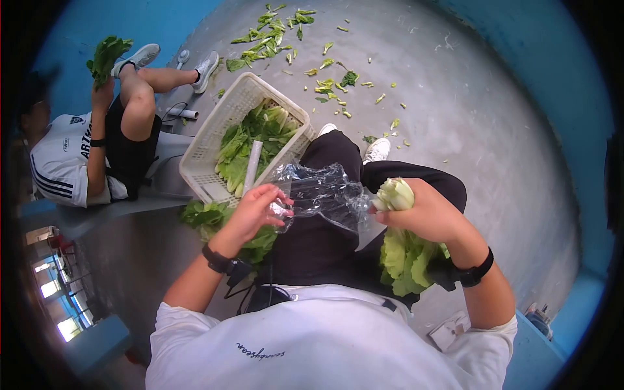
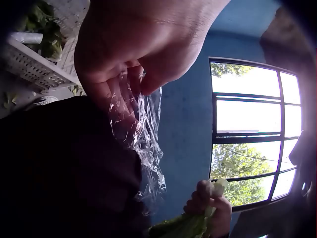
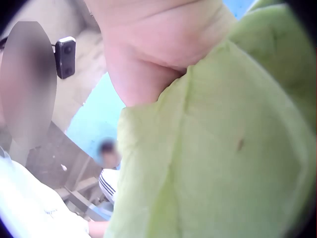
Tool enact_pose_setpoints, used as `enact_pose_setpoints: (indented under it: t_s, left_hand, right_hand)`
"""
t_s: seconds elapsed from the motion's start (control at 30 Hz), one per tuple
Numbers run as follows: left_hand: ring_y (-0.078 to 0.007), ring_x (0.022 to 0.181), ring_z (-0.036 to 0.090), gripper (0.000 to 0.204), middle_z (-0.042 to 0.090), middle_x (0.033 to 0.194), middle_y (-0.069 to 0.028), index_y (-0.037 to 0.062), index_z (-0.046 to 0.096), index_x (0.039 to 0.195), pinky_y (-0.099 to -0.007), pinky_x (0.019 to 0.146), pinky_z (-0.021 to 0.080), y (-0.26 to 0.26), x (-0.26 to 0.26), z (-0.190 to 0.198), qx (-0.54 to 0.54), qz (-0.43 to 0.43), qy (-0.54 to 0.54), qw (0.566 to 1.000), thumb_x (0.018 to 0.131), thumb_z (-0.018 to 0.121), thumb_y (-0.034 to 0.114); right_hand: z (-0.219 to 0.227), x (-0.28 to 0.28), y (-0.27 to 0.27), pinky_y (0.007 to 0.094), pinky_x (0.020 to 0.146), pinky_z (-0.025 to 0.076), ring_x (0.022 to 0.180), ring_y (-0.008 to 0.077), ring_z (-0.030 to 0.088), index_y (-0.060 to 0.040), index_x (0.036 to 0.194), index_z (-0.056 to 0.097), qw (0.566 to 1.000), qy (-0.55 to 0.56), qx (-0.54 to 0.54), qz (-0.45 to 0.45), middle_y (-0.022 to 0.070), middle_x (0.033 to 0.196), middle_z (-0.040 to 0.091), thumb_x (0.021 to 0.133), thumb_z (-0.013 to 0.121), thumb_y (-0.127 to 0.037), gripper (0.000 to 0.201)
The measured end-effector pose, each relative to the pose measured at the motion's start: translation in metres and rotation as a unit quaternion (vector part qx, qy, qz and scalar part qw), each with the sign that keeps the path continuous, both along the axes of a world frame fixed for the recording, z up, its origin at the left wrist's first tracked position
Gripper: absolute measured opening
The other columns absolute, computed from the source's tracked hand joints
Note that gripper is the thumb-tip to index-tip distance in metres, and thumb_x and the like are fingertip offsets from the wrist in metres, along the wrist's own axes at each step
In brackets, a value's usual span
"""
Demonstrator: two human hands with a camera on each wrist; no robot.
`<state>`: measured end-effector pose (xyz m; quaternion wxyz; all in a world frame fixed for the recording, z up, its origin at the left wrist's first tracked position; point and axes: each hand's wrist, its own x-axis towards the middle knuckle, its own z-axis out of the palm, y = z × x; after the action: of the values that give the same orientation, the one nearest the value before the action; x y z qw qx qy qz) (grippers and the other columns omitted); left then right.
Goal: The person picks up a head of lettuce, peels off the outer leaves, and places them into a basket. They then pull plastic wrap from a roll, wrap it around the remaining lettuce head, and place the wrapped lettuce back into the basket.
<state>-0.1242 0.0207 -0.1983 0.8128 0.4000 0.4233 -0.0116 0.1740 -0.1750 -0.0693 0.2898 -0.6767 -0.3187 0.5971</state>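
My left hand (image 1: 255, 211) pinches crumpled clear plastic film (image 1: 322, 188) between thumb and curled fingers. The film spreads over my dark-trousered lap, its far end close beside my right hand. In the left wrist view the film (image 2: 148, 134) hangs in thin folds below the fingers. My right hand (image 1: 432, 211) grips a head of leafy greens (image 1: 406, 263) with its pale cut base upward and its leaves hanging down. Those leaves (image 3: 213, 148) fill much of the right wrist view and hide the right fingers.
A plastic crate (image 1: 214, 136) of leafy greens stands ahead on the left, with a white tube (image 1: 253, 166) leaning in it. More greens (image 1: 208, 218) lie beside my left forearm. Leaf trimmings (image 1: 266, 42) litter the floor. Another person (image 1: 78, 149) sits at left holding greens.
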Motion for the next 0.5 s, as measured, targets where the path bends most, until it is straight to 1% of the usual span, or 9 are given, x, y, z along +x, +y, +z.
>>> enact_pose_setpoints:
  t_s: [0.03, 0.07, 0.17, 0.2, 0.3, 0.33, 0.43, 0.5]
  left_hand:
    - [-0.0222, 0.090, 0.074, 0.023, 0.071, 0.107, -0.0138, 0.0081, 0.060, 0.106, -0.0322, 0.065, 0.062, 0.001, -0.001, -0.001, 0.002, -0.001, 0.001, 1.000, 0.106, 0.051, 0.029]
    - [-0.0221, 0.090, 0.074, 0.023, 0.071, 0.107, -0.0135, 0.0081, 0.061, 0.107, -0.0320, 0.065, 0.062, 0.003, -0.001, -0.001, 0.000, -0.005, 0.002, 1.000, 0.106, 0.052, 0.029]
    - [-0.0218, 0.091, 0.074, 0.023, 0.071, 0.107, -0.0127, 0.0081, 0.061, 0.108, -0.0320, 0.066, 0.061, 0.008, -0.005, -0.002, -0.003, -0.018, 0.001, 1.000, 0.106, 0.052, 0.029]
    - [-0.0219, 0.091, 0.074, 0.023, 0.071, 0.107, -0.0125, 0.0081, 0.062, 0.108, -0.0324, 0.067, 0.061, 0.010, -0.004, 0.000, -0.002, -0.025, 0.000, 1.000, 0.106, 0.053, 0.029]
    - [-0.0221, 0.092, 0.074, 0.024, 0.071, 0.107, -0.0121, 0.0075, 0.062, 0.111, -0.0341, 0.071, 0.061, 0.014, -0.002, 0.008, 0.006, -0.040, 0.008, 0.999, 0.105, 0.055, 0.030]
    - [-0.0220, 0.092, 0.074, 0.025, 0.071, 0.108, -0.0122, 0.0073, 0.062, 0.111, -0.0342, 0.071, 0.061, 0.014, -0.001, 0.007, 0.007, -0.038, 0.008, 0.999, 0.104, 0.055, 0.030]
    - [-0.0211, 0.091, 0.073, 0.026, 0.070, 0.108, -0.0121, 0.0058, 0.062, 0.112, -0.0335, 0.073, 0.061, 0.012, -0.003, 0.006, 0.018, -0.038, 0.005, 0.999, 0.104, 0.057, 0.030]
    - [-0.0203, 0.091, 0.073, 0.026, 0.070, 0.107, -0.0118, 0.0053, 0.062, 0.112, -0.0332, 0.073, 0.061, 0.012, 0.000, 0.003, 0.042, -0.050, 0.001, 0.998, 0.103, 0.058, 0.029]
  right_hand:
    - [-0.012, 0.002, 0.001, 0.0297, 0.078, 0.050, 0.083, 0.0119, 0.061, -0.0023, 0.102, 0.068, 1.000, 0.023, -0.001, -0.017, 0.0015, 0.088, 0.068, 0.083, 0.074, -0.012, 0.023]
    - [-0.021, 0.007, 0.005, 0.0291, 0.080, 0.049, 0.086, 0.0111, 0.060, -0.0022, 0.111, 0.069, 0.999, 0.026, -0.039, -0.006, 0.0010, 0.093, 0.067, 0.083, 0.074, -0.012, 0.030]
    - [-0.052, 0.009, 0.014, 0.0295, 0.082, 0.049, 0.089, 0.0112, 0.060, -0.0024, 0.114, 0.068, 0.995, 0.024, -0.088, -0.028, 0.0028, 0.097, 0.067, 0.083, 0.074, -0.012, 0.034]
    - [-0.058, 0.008, 0.018, 0.0306, 0.083, 0.049, 0.091, 0.0127, 0.060, -0.0019, 0.115, 0.067, 0.995, 0.014, -0.097, -0.026, 0.0042, 0.099, 0.067, 0.081, 0.075, -0.013, 0.036]
    - [-0.078, -0.002, 0.027, 0.0344, 0.080, 0.051, 0.082, 0.0180, 0.064, -0.0001, 0.100, 0.068, 0.994, -0.031, -0.100, -0.019, 0.0083, 0.090, 0.069, 0.077, 0.077, -0.018, 0.030]
    - [-0.084, -0.006, 0.028, 0.0350, 0.082, 0.051, 0.084, 0.0196, 0.065, -0.0001, 0.103, 0.069, 0.995, -0.034, -0.088, 0.008, 0.0103, 0.093, 0.071, 0.077, 0.077, -0.019, 0.032]
    - [-0.092, -0.019, 0.033, 0.0348, 0.082, 0.051, 0.084, 0.0209, 0.066, 0.0005, 0.104, 0.069, 0.993, -0.042, -0.100, 0.042, 0.0114, 0.093, 0.071, 0.078, 0.077, -0.018, 0.034]
    - [-0.094, -0.020, 0.035, 0.0354, 0.080, 0.051, 0.083, 0.0215, 0.065, 0.0016, 0.101, 0.068, 0.993, -0.048, -0.101, 0.030, 0.0127, 0.090, 0.071, 0.077, 0.077, -0.018, 0.032]
